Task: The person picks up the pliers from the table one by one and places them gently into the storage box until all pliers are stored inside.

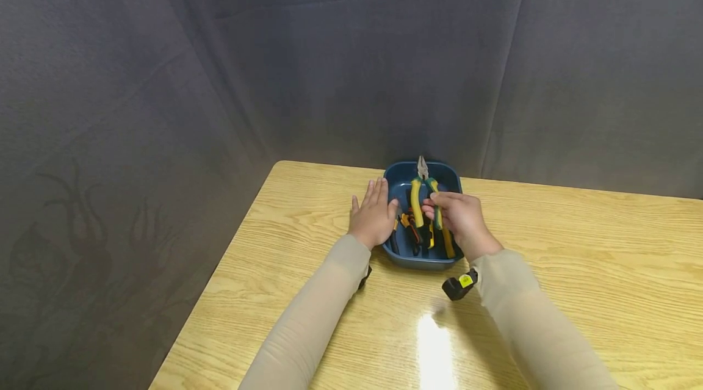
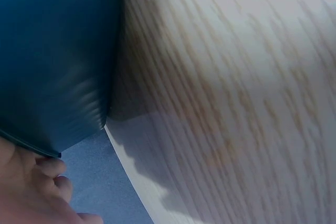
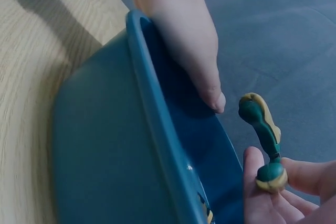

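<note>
My right hand [image 1: 460, 214] pinches one handle of a pair of pliers [image 1: 417, 202] with yellow and green grips, held above a blue basin [image 1: 421, 264]. The pliers' jaws are spread little and point to the far side; in the right wrist view the handle ends [image 3: 271, 176] face the camera between thumb and fingers. On the basin's left rim rests my left hand [image 1: 374, 214], its fingers straight and pointing away, the thumb over the edge. Inside the basin lie several tools, among them orange-and-black handled ones [image 1: 412, 228] and a yellow-handled one [image 1: 448, 242].
The basin stands on a wood-grain table [image 1: 576, 243] near its far edge. Behind and to the left hangs a grey cloth [image 1: 373, 72]. A black wrist device [image 1: 460, 285] sits by the right cuff, near the basin's front corner.
</note>
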Demonstrator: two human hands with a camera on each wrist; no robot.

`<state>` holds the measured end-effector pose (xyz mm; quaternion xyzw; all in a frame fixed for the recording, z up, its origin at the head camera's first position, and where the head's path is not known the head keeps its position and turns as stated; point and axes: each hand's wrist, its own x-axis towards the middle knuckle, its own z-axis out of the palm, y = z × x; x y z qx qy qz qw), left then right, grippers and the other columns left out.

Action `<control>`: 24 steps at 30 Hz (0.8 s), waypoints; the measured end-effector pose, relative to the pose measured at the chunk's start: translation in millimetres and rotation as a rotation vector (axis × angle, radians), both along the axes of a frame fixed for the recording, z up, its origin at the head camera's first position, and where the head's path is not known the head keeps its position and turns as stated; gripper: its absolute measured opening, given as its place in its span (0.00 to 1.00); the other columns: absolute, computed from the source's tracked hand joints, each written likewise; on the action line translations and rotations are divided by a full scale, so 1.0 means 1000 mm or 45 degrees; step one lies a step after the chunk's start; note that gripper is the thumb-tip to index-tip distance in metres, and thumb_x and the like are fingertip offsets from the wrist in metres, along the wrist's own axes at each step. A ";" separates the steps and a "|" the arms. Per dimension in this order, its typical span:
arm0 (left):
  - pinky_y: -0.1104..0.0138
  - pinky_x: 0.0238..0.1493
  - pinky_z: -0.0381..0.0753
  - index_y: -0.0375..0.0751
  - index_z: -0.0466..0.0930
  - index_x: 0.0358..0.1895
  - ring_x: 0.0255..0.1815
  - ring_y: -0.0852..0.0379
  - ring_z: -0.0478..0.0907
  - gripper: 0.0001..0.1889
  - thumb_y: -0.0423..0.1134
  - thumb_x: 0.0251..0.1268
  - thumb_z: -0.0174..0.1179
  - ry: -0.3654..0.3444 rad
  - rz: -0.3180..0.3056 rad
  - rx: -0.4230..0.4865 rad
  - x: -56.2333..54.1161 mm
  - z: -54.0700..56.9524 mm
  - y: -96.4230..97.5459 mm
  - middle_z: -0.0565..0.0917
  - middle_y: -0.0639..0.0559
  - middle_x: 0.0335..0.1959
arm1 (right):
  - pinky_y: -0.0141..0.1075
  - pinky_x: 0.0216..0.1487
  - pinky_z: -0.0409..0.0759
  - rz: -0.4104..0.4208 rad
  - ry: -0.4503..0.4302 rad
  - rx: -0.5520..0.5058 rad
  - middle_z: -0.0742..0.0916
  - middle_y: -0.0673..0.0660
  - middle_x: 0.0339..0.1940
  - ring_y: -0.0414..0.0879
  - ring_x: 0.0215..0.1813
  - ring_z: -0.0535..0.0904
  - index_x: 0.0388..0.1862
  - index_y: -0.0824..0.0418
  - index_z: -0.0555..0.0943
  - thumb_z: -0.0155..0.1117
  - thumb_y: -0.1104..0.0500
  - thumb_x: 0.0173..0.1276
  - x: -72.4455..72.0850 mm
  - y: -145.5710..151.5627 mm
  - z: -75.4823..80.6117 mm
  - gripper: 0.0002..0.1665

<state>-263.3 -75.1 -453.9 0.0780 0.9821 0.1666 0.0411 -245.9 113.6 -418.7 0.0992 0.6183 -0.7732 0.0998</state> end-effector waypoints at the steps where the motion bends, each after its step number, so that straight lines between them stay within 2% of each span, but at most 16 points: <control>1: 0.43 0.79 0.37 0.46 0.38 0.84 0.84 0.53 0.35 0.33 0.56 0.85 0.27 0.002 0.002 0.005 0.000 0.000 0.000 0.43 0.51 0.85 | 0.29 0.40 0.85 0.002 -0.002 0.000 0.88 0.51 0.29 0.37 0.31 0.87 0.68 0.83 0.68 0.56 0.67 0.77 0.000 -0.001 -0.001 0.26; 16: 0.44 0.79 0.38 0.46 0.40 0.84 0.84 0.56 0.34 0.33 0.56 0.85 0.29 0.015 0.019 0.010 0.001 0.000 0.004 0.44 0.52 0.85 | 0.29 0.39 0.85 0.007 -0.013 0.117 0.88 0.53 0.31 0.37 0.29 0.86 0.65 0.82 0.72 0.58 0.66 0.77 -0.004 -0.009 -0.007 0.25; 24: 0.43 0.79 0.38 0.46 0.40 0.84 0.84 0.56 0.34 0.33 0.55 0.85 0.30 0.013 0.019 0.029 0.001 -0.002 0.005 0.44 0.52 0.85 | 0.27 0.39 0.84 0.016 -0.066 0.298 0.87 0.58 0.42 0.37 0.32 0.85 0.64 0.77 0.76 0.58 0.61 0.77 -0.005 -0.011 -0.010 0.24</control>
